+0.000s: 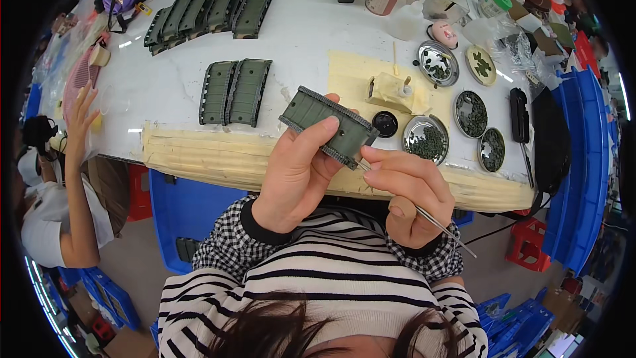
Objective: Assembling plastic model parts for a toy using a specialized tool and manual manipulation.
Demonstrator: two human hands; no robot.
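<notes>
My left hand grips a dark green, slightly curved ribbed model part with toothed grey-green edges, its thumb pressed on the top face. Pinched in the fingers of my right hand are slim metal tweezers, their tips at the part's lower right corner. Whether the tips hold a small piece is too small to tell. Two similar green parts lie side by side on the table beyond my left hand. A further row of them lies at the far left.
Round dishes of small dark green pieces stand on the right, beside a small black pot and a yellow taped block. Padding covers the table's front edge. Blue bins stand at right. Another person's arm reaches in at left.
</notes>
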